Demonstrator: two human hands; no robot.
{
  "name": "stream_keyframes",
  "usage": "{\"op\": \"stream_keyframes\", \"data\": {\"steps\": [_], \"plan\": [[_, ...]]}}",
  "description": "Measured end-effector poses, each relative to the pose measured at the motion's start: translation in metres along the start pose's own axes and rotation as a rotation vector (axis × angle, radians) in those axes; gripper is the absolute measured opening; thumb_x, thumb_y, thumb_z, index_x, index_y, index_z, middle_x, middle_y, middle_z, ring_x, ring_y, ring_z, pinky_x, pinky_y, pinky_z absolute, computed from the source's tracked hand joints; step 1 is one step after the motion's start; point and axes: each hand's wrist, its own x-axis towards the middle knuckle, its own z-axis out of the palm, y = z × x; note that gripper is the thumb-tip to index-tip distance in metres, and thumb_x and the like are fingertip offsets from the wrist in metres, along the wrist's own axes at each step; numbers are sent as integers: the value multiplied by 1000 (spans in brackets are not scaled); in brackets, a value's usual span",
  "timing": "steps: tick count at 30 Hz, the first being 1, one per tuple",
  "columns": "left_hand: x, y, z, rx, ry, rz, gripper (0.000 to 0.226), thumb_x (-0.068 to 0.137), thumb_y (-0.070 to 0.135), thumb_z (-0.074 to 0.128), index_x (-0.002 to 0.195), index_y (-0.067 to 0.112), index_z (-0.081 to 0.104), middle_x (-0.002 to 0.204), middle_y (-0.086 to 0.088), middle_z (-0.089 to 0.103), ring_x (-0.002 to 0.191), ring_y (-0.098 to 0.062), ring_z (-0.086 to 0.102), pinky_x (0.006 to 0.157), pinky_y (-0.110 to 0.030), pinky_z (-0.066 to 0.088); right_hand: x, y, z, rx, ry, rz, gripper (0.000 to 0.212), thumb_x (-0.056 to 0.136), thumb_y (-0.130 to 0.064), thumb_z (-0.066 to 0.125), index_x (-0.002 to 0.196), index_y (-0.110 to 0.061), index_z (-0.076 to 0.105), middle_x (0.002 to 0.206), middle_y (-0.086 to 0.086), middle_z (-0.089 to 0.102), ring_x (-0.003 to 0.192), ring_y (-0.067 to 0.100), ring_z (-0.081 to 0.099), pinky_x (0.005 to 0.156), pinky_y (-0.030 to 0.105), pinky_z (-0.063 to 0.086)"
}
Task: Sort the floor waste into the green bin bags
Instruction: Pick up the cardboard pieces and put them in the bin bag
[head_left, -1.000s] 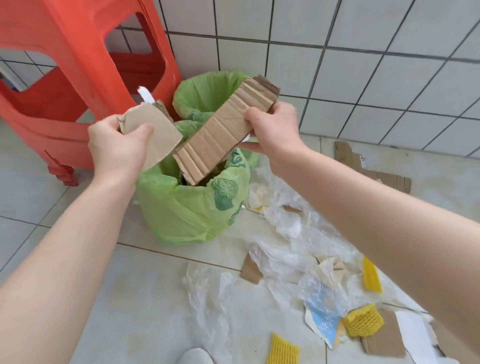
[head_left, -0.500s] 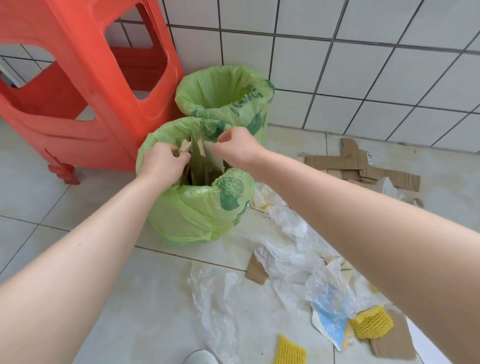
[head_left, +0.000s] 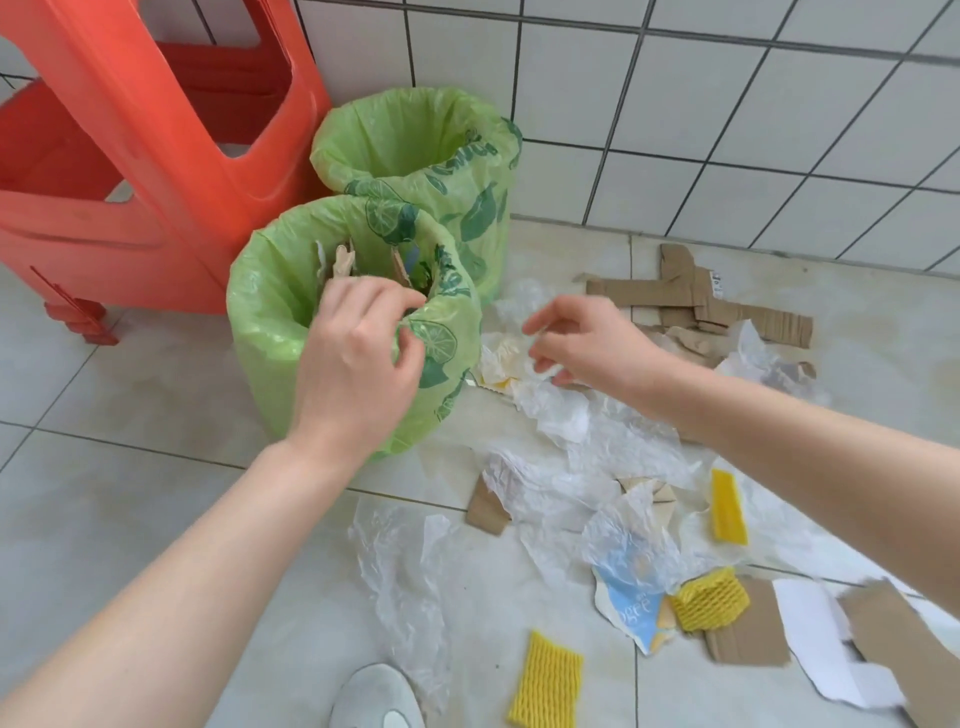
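Both hands have dropped their cardboard (head_left: 343, 265) into the near bag (head_left: 270, 332), fingers seemingly released.

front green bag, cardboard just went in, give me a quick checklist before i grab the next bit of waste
1. Right hand free of waste: ok, fingers loosely curled, holding nothing.
2. Left hand free: cannot tell, fingers curled at the front green bag rim.
3. Front bag standing, mouth open: ok.
4. Cardboard inside it: ok, pieces stand upright.
5. Back green bag open: ok; contents cannot tell.
6. More cardboard within view: ok, cardboard strips lie by the wall.
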Motion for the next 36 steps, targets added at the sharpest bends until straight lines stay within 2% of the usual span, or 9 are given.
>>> {"op": "stream_keyframes", "data": {"steps": [6, 9, 12, 15, 18, 21, 27, 32, 36], "plan": [[-64, 42, 46, -96, -151, 92, 21, 78, -1, 60, 96, 8, 66, 93, -2, 63, 95, -22, 53, 75, -30, 46, -60, 90, -6, -15, -16, 149, 15, 89, -8, 55, 99, -14, 63, 88, 5, 68, 78, 15, 67, 69, 31, 58], [-99, 43, 72, -119, -308, 27, 16, 79, 6, 56, 89, 13, 66, 89, 3, 63, 91, -21, 54, 67, -33, 48, -87, 131, -9, 18, 19, 226, 14, 88, -6, 56, 95, -15, 63, 86, 5, 67, 79, 18, 66, 67, 31, 56], [-134, 35, 95, -35, -535, 134, 22, 76, 19, 42, 78, 17, 64, 82, 6, 62, 83, -21, 54, 60, -33, 49, -115, 168, -14, 10, 70, 273, 15, 86, -6, 57, 92, -18, 64, 84, 5, 66, 77, 20, 65, 70, 35, 54], [-157, 25, 105, 43, -680, 158, 12, 71, 12, 54, 75, 16, 64, 80, 6, 60, 80, -23, 56, 57, -31, 47, -140, 198, -20, -42, 169, 303, 16, 85, -7, 58, 91, -19, 65, 82, 2, 65, 79, 23, 64, 72, 33, 51], [-161, 24, 112, 88, -725, 24, 15, 71, 6, 64, 83, 15, 67, 89, 3, 60, 88, -26, 56, 63, -33, 49, -166, 228, -22, -118, 217, 327, 17, 85, -4, 57, 90, -19, 64, 84, 0, 66, 82, 19, 61, 69, 21, 44], [-153, 31, 118, 98, -726, -146, 16, 80, 13, 60, 95, 16, 65, 105, 0, 55, 101, -26, 49, 76, -38, 48, -186, 259, -19, -265, 183, 328, 23, 84, -6, 56, 95, -26, 60, 98, -2, 60, 93, 17, 58, 76, 24, 42], [-139, 41, 135, 177, -808, -353, 59, 86, 24, 56, 141, 20, 36, 135, -11, 38, 119, -36, 37, 92, -44, 42, -215, 289, 0, -544, 43, 402, 58, 84, -24, 61, 137, -19, 39, 138, 4, 35, 121, 32, 35, 103, 34, 32], [-138, 42, 147, 263, -857, -347, 64, 88, 31, 54, 146, 27, 27, 137, -15, 36, 119, -38, 35, 94, -45, 40, -216, 295, 6, -624, 46, 308, 68, 82, -31, 66, 143, -33, 34, 150, 1, 27, 125, 37, 31, 107, 38, 30], [-139, 40, 147, 294, -828, -296, 59, 89, 32, 55, 143, 29, 31, 133, -14, 39, 115, -37, 37, 91, -45, 41, -203, 298, 3, -702, 15, 243, 74, 81, -32, 67, 145, -31, 30, 153, 2, 25, 129, 41, 29, 109, 42, 31]]}}
